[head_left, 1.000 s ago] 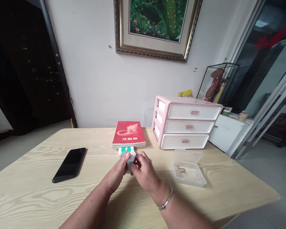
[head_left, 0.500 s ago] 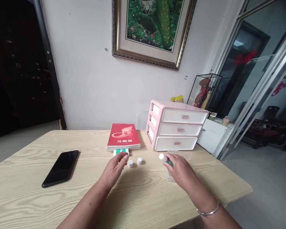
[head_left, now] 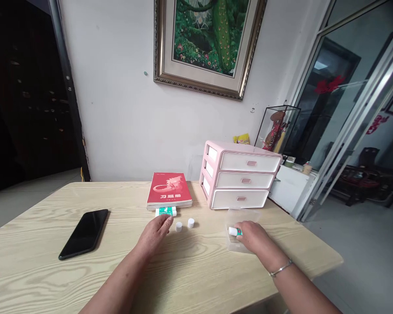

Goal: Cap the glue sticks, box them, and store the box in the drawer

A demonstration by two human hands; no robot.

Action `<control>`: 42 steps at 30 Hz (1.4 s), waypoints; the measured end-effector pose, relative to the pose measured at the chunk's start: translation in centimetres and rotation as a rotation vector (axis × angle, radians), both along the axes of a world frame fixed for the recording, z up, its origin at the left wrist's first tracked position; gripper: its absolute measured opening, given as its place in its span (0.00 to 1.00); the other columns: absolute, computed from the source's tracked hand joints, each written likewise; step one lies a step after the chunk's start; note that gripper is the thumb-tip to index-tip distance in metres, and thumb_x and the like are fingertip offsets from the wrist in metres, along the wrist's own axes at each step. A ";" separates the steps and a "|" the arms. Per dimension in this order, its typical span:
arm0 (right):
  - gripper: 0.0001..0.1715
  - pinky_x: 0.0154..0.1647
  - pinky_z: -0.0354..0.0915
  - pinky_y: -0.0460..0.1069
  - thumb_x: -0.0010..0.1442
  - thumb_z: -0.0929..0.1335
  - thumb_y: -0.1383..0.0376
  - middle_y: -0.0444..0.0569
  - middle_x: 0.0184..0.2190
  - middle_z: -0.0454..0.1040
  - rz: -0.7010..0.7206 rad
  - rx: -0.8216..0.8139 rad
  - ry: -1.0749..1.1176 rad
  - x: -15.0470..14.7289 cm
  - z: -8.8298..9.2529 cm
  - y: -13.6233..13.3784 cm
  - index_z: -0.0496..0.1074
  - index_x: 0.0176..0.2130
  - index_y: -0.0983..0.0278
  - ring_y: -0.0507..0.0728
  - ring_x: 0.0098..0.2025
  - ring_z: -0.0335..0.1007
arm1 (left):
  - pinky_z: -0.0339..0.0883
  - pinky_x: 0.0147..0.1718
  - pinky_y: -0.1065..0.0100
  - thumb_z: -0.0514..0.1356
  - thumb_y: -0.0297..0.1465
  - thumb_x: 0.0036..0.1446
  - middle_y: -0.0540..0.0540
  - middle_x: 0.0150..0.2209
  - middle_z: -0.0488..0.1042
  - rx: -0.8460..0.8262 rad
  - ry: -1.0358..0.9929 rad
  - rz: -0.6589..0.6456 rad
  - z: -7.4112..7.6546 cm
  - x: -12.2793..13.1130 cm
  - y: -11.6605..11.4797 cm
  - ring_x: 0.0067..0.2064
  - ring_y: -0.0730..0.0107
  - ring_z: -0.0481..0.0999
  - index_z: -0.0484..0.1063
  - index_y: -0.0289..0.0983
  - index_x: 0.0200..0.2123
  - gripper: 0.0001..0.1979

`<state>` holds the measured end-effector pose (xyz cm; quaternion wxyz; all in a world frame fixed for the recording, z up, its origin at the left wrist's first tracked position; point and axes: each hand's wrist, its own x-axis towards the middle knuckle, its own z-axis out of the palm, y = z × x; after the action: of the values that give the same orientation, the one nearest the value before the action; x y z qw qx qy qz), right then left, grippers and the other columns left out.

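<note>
My right hand (head_left: 253, 235) is closed on a glue stick (head_left: 235, 231), white with a green label, lying level just inside a clear plastic box (head_left: 237, 247). The box has its lid (head_left: 244, 214) tipped back. My left hand (head_left: 155, 233) is half-curled over the table, thumb and fingers apart, holding nothing I can see. Just beyond its fingertips, white-and-green sticks (head_left: 166, 212) lie against the front of a red book (head_left: 170, 189). To the right of this hand stand two short white cylinders (head_left: 178, 226), like caps.
A black phone (head_left: 84, 234) lies on the left of the wooden table (head_left: 190, 270). Behind the box stands a pink-and-white drawer unit (head_left: 242, 179). The table's right edge slants away beside my right forearm, with floor below it.
My right hand has moved slightly right and down, bringing the glue stick from above the box into it. My left hand has shifted slightly back. The view has tilted a little.
</note>
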<state>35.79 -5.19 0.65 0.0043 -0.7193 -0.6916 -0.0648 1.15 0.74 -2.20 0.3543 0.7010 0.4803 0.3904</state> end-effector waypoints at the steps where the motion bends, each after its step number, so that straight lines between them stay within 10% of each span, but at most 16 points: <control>1: 0.10 0.35 0.54 0.49 0.54 0.69 0.70 0.52 0.37 0.79 -0.001 0.000 0.000 0.0 0.0 0.0 0.78 0.38 0.61 0.61 0.41 0.74 | 0.65 0.32 0.67 0.49 0.52 0.61 0.47 0.32 0.76 0.007 0.019 0.000 -0.2 0.0 0.1 0.34 0.62 0.75 0.72 0.38 0.36 0.24; 7: 0.13 0.45 0.60 0.49 0.62 0.65 0.67 0.54 0.40 0.78 0.051 0.225 0.155 -1.9 0.2 -0.3 0.77 0.44 0.64 0.60 0.45 0.73 | 0.65 0.38 0.65 0.53 0.44 0.60 0.44 0.38 0.77 0.066 0.134 0.043 -1.2 0.1 0.9 0.39 0.60 0.75 0.74 0.38 0.42 0.19; 21: 0.16 0.50 0.61 0.50 0.63 0.63 0.70 0.50 0.43 0.74 0.413 0.342 0.385 -18.2 -2.6 3.3 0.74 0.48 0.60 0.58 0.47 0.69 | 0.56 0.60 0.61 0.51 0.19 0.54 0.40 0.61 0.67 0.342 0.647 0.170 -1.8 -1.2 2.7 0.62 0.58 0.63 0.65 0.34 0.61 0.30; 26: 0.20 0.46 0.63 0.53 0.62 0.62 0.72 0.54 0.46 0.72 0.421 0.279 0.233 -18.8 -4.2 4.7 0.71 0.52 0.62 0.61 0.48 0.68 | 0.57 0.60 0.52 0.46 0.22 0.60 0.43 0.68 0.57 0.293 0.820 0.121 -2.6 -0.1 3.0 0.68 0.53 0.53 0.56 0.36 0.66 0.30; 33: 0.20 0.45 0.63 0.53 0.60 0.64 0.73 0.55 0.43 0.73 0.405 0.168 0.175 -18.7 -4.3 4.5 0.71 0.51 0.64 0.62 0.45 0.69 | 0.59 0.55 0.54 0.49 0.27 0.63 0.38 0.59 0.67 0.329 0.863 0.188 -2.2 0.8 2.7 0.60 0.52 0.64 0.63 0.38 0.61 0.24; 42: 0.15 0.48 0.64 0.52 0.59 0.65 0.70 0.51 0.43 0.74 0.355 0.294 0.709 -17.7 -5.2 4.3 0.71 0.46 0.62 0.59 0.45 0.70 | 0.61 0.49 0.60 0.54 0.29 0.59 0.40 0.49 0.73 0.241 0.792 0.199 -1.4 0.8 2.2 0.51 0.56 0.70 0.69 0.38 0.48 0.13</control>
<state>18.06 -0.94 -4.57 0.3556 -0.5586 -0.7438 0.0907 1.97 2.99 -3.60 0.0187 0.7834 0.5956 0.1764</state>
